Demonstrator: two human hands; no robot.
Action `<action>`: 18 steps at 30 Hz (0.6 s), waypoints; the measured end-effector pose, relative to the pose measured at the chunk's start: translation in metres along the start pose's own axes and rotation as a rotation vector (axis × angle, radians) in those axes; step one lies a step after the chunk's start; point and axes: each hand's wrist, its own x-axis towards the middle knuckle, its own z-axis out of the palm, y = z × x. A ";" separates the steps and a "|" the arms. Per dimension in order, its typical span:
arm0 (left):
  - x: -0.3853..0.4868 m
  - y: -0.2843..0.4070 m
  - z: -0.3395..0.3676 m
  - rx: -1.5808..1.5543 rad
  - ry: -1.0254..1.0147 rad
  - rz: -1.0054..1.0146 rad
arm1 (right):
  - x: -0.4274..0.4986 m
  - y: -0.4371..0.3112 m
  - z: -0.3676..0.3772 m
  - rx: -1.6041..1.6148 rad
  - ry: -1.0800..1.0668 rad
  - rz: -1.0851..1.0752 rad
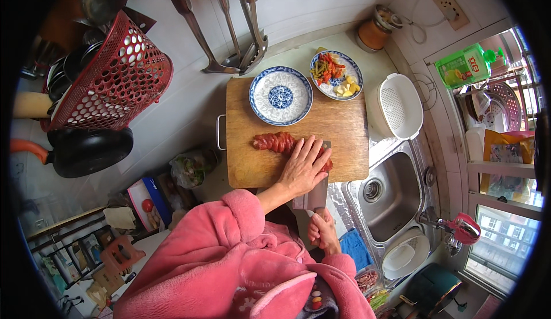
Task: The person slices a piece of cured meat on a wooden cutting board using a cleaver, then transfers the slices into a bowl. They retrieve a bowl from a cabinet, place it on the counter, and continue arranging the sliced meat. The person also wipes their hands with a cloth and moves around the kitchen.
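On the wooden cutting board lies a row of sliced red sausage. My left hand rests flat over the right part of it, fingers spread a little, partly hiding the slices. A cleaver reaches up from the board's front edge beside the sausage, its blade partly under my left fingers. My right hand is closed round its handle. An empty blue-and-white plate sits at the board's back. Behind it to the right, a smaller patterned plate holds chopped red and green peppers and pale yellowish slices.
A white colander stands right of the board, above a steel sink with a faucet. A blue cloth lies near my right sleeve. Ladles hang over the back edge; a red basket hangs at left.
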 end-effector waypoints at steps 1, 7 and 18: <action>0.000 0.001 0.000 -0.001 0.000 0.006 | -0.001 0.001 -0.001 0.016 0.003 -0.003; 0.005 0.010 0.002 0.006 -0.001 0.040 | -0.011 -0.002 0.002 0.043 0.041 -0.014; 0.018 0.024 0.005 -0.040 0.007 0.128 | -0.028 -0.002 0.003 0.064 0.073 -0.097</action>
